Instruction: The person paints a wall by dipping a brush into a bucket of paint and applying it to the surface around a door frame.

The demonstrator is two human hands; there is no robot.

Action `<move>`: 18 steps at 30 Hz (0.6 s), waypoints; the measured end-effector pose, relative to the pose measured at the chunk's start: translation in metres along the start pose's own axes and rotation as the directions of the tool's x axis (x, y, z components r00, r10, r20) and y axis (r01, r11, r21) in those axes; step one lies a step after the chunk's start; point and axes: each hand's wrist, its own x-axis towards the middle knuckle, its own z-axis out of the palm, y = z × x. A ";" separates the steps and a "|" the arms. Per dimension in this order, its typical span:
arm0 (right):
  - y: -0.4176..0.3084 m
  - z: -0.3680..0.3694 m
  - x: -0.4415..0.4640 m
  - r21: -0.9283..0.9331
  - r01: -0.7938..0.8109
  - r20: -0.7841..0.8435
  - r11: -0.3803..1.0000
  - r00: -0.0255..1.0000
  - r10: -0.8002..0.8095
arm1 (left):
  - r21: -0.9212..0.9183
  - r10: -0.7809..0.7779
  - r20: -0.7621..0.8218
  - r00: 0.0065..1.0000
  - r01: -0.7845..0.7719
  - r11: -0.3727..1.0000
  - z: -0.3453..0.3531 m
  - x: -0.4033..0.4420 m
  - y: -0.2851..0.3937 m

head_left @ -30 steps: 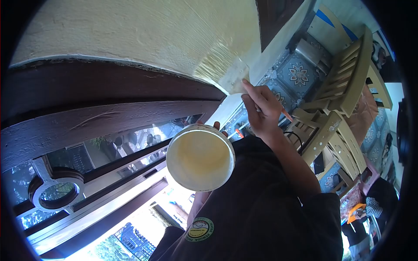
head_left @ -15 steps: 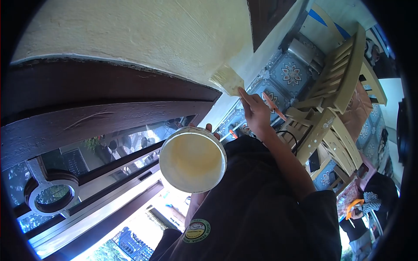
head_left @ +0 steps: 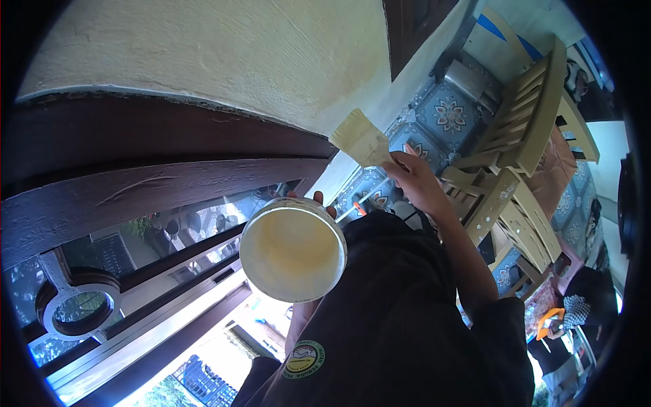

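Note:
My right hand (head_left: 418, 181) grips a wide paintbrush (head_left: 361, 139) by its handle, the pale yellow bristles pointing up and left. The brush is in front of the cream wall (head_left: 224, 51); a gap between bristles and wall is hard to judge. A round white paint bucket (head_left: 293, 254) is tilted toward me, with a thin layer of cream paint inside. Around its far side show the fingertips of my left hand (head_left: 319, 199); the rest of that hand is hidden behind the bucket.
A dark brown wooden frame (head_left: 169, 139) with glass runs along the left. Wooden benches (head_left: 519, 129) stand on the patterned blue tiles (head_left: 451, 115) at right. A person (head_left: 590, 305) with an orange object is at the lower right.
My right hand has drawn the paintbrush down and to the right, and its bristles now show more fully. The bucket in my left hand has shifted slightly left.

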 end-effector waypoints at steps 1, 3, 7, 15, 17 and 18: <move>-0.010 0.002 0.000 -0.171 0.063 -0.013 0.983 0.998 -0.066 | -0.005 0.003 0.004 1.000 -0.003 1.000 0.004 0.000 -0.001; -0.017 0.004 -0.002 -0.188 0.073 -0.004 0.979 0.997 -0.075 | -0.066 0.005 -0.046 0.999 -0.008 0.998 0.009 -0.004 -0.001; -0.025 0.013 -0.017 -0.110 0.225 -0.107 0.968 0.966 -0.236 | -0.115 0.003 -0.035 0.999 -0.007 0.993 0.005 -0.007 0.004; -0.052 0.001 -0.020 -0.523 0.373 -0.138 0.766 0.850 -0.508 | -0.017 0.069 -0.121 0.990 -0.071 0.997 -0.004 -0.013 0.011; -0.064 0.003 -0.019 -0.619 0.381 -0.173 0.687 0.787 -0.592 | 0.045 0.125 -0.173 0.977 -0.119 0.992 0.001 -0.012 0.007; -0.069 0.004 -0.019 -0.462 0.364 -0.230 0.809 0.832 -0.505 | 0.107 0.184 -0.223 0.957 -0.164 0.981 0.003 -0.010 0.006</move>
